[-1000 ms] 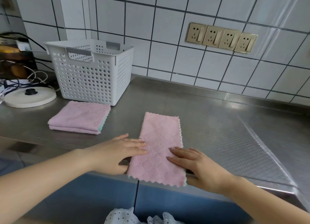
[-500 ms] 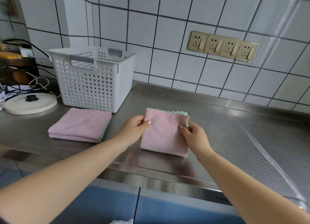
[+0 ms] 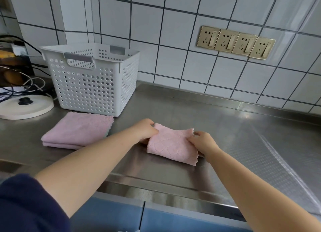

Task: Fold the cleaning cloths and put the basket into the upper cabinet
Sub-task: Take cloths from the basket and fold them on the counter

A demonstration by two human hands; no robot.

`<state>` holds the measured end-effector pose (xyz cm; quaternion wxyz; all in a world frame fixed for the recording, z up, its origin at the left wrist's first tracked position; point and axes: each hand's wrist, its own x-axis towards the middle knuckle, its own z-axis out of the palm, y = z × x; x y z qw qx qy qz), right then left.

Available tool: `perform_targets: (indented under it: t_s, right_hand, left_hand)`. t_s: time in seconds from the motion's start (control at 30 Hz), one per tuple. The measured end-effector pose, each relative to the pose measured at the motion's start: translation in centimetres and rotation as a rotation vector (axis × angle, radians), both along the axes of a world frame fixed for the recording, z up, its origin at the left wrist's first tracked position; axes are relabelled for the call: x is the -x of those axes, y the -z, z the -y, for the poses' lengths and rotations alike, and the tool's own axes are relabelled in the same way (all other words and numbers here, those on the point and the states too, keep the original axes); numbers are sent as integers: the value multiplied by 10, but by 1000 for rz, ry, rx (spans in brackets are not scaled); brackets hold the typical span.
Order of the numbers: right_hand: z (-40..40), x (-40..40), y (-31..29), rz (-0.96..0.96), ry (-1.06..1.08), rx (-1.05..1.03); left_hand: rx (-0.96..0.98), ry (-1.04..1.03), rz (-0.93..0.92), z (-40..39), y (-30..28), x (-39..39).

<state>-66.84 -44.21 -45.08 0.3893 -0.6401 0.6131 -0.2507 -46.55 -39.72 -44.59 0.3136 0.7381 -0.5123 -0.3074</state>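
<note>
A folded pink cloth lay on the steel counter. The left hand pinched its left edge; the right hand pinched its right edge. A folded stack lay just before the white basket.

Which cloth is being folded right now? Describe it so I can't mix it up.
On the steel counter, look right of the white perforated basket. The small pink cloth sits there, gripped by both the left hand and right hand, unlike the untouched pink stack before the basket.
</note>
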Motion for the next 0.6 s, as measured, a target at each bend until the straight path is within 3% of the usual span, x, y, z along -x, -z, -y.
perform_targets:
  t_s: [0.13,0.3,0.43,0.6]
  right_hand:
    - [3,4,-1,-198,-11,203]
    - [1,3,-2,-139,10,335]
    - [6,-1,1,-68,18,321]
    - [13,-4,7,-129,48,274]
  left_hand:
    - [-5,-16,39,10,-9,1]
    - [95,-3,117,21,-4,-2]
    - [108,-27,144,25,2,-3]
    - [137,-37,173,29,6,-5]
